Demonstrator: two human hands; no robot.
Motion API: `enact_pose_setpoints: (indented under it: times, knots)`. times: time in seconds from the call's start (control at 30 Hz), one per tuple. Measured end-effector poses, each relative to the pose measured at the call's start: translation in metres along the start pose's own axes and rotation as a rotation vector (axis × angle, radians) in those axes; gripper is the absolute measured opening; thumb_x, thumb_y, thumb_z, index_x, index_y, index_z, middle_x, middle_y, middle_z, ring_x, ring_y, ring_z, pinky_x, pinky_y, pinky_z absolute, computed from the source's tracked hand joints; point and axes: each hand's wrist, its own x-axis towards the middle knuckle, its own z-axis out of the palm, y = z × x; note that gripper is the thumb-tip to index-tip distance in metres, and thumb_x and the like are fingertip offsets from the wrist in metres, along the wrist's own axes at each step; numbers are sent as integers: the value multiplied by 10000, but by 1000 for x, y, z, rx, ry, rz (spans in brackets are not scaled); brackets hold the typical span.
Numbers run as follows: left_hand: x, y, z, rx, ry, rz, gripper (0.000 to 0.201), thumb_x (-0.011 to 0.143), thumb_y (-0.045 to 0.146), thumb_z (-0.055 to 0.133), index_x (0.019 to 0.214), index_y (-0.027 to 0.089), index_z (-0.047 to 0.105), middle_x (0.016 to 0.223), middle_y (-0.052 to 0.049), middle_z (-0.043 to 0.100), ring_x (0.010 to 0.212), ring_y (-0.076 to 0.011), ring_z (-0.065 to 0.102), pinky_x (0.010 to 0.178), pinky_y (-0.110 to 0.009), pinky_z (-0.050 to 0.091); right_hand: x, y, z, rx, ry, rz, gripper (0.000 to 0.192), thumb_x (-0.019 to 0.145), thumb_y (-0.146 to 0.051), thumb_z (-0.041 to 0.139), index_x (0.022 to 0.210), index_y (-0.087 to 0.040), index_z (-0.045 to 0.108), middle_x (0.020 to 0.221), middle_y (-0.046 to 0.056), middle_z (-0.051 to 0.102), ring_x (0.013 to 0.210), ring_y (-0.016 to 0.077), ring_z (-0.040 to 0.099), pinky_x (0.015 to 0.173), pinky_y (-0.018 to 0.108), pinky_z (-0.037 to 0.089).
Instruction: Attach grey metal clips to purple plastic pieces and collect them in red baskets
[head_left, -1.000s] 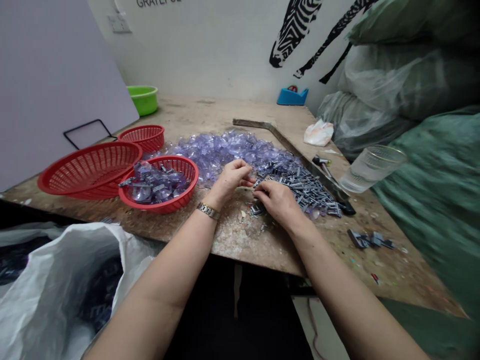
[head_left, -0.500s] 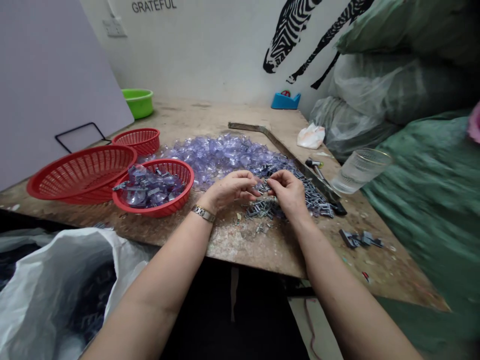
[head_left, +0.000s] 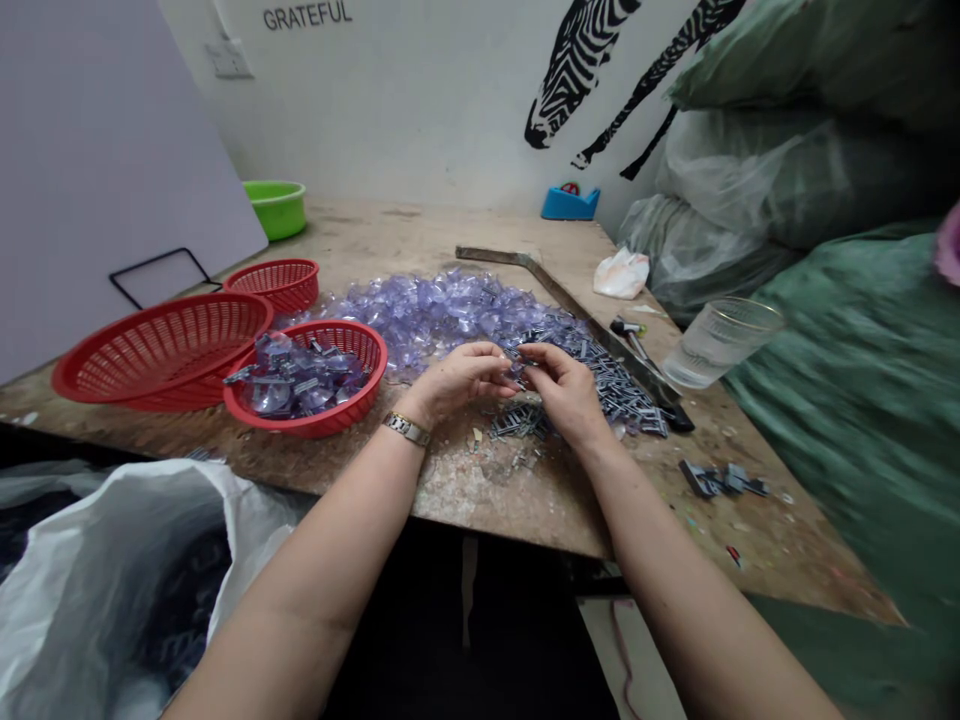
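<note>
Both hands meet over the middle of the worn wooden bench (head_left: 465,500), just above its surface. The left hand (head_left: 457,378), a metal watch (head_left: 407,429) on its wrist, has thumb and fingers closed in a pinch on a small grey piece (head_left: 519,362). The right hand (head_left: 566,390) pinches the same piece from the other side, fingertips of the two hands nearly touching. The piece is too small to make out in detail.

Directly below and to the right of the hands lies a loose heap of grey metal clips (head_left: 615,385), spreading toward a long dark metal bar (head_left: 570,300). Behind the hands is a wide pile of clear violet plastic pieces (head_left: 442,305).

Left of the hands stands a red basket (head_left: 352,405) holding violet pieces mixed with grey clips. A larger red basket (head_left: 161,345) and a smaller one (head_left: 274,280) sit further left, touching each other. A green bowl (head_left: 277,205) and a blue tape dispenser (head_left: 570,202) stand near the back wall. A drinking glass (head_left: 716,340) is at the right edge, and a few stray clips (head_left: 724,478) lie near the front right. A white bag (head_left: 112,570) hangs open below the bench at the left.
</note>
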Motion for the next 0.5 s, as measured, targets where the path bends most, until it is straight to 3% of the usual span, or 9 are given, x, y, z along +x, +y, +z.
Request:
enact_pose_setpoints:
  times: [0.33, 0.5]
  knots:
    - [2, 3, -3, -161, 31, -7, 119, 809, 46, 569, 709, 101, 534, 666, -7, 602, 649, -72, 634, 803, -273, 556, 0, -1, -4, -246, -21, -168, 215, 792, -215, 552, 935, -230, 713, 997, 55, 739, 946, 231, 666, 901, 400, 491]
    - [1, 4, -2, -161, 29, -10, 102, 812, 55, 566, 731, 108, 533, 696, -24, 635, 647, -85, 651, 749, -247, 553, -2, -3, -6, -350, -12, -220, 163, 817, -205, 554, 883, -219, 703, 909, 68, 731, 874, 227, 663, 846, 373, 487]
